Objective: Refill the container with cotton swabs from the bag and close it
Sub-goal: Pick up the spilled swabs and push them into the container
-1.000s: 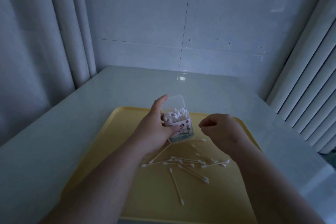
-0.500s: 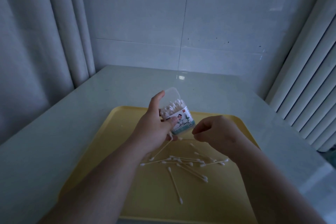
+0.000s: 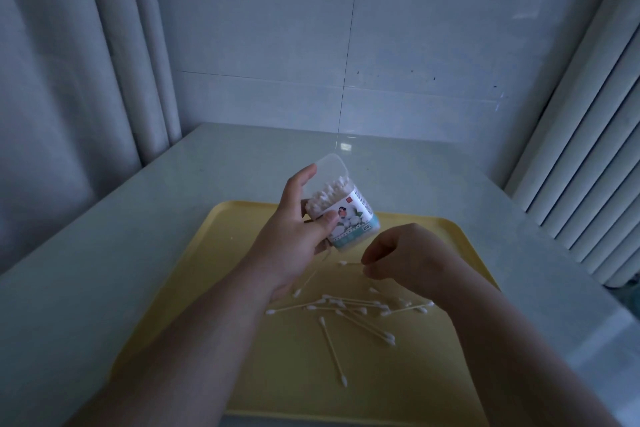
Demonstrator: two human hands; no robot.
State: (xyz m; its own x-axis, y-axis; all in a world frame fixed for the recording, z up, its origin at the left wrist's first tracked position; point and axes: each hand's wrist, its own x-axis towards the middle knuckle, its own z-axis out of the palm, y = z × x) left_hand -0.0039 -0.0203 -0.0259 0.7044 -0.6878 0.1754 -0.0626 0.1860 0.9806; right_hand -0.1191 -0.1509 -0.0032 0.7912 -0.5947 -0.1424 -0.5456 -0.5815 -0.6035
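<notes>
My left hand (image 3: 294, 236) holds a small clear swab container (image 3: 346, 215) with a printed label, lifted above the tray and tilted with its mouth to the upper left. Its hinged lid (image 3: 330, 163) stands open and white swab tips fill the mouth. My right hand (image 3: 412, 256) is just right of and below the container, fingers pinched on one cotton swab (image 3: 348, 263) that points left toward the container's base. Several loose cotton swabs (image 3: 353, 308) lie scattered on the yellow tray (image 3: 242, 340). No bag is in sight.
The yellow tray sits on a pale tabletop (image 3: 138, 218) set into a corner. A tiled wall (image 3: 346, 45) stands behind, a curtain (image 3: 86, 62) hangs at the left and ribbed panels (image 3: 581, 149) run along the right.
My left hand has raised the container off the tray and tilted it. My right hand has dropped lower and now pinches a single swab beside the container's base.
</notes>
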